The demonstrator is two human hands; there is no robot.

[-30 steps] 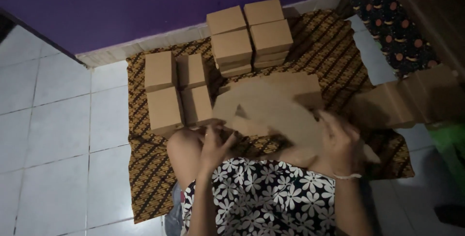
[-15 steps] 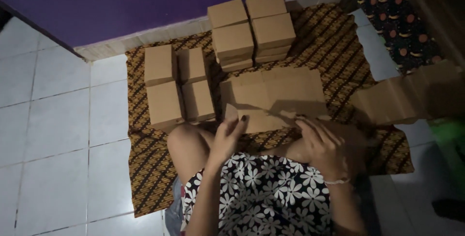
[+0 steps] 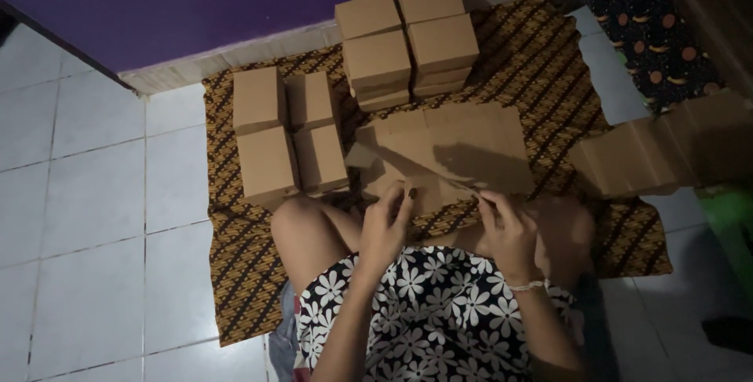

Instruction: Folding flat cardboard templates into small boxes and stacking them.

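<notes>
Item: tiled floor [image 3: 86, 217] below a purple wall [image 3: 196, 5] at twelve o'clock; patterned cloth [image 3: 549, 60] spread centrally; folded brown boxes [image 3: 408, 45] stacked at twelve, more boxes [image 3: 286, 135] at ten. Flat cardboard blank [image 3: 455, 150], centre, judged light, stiff, creasable, best held by its near edge. Left hand [image 3: 384, 229] and right hand [image 3: 510, 233] each pinched that edge.
</notes>
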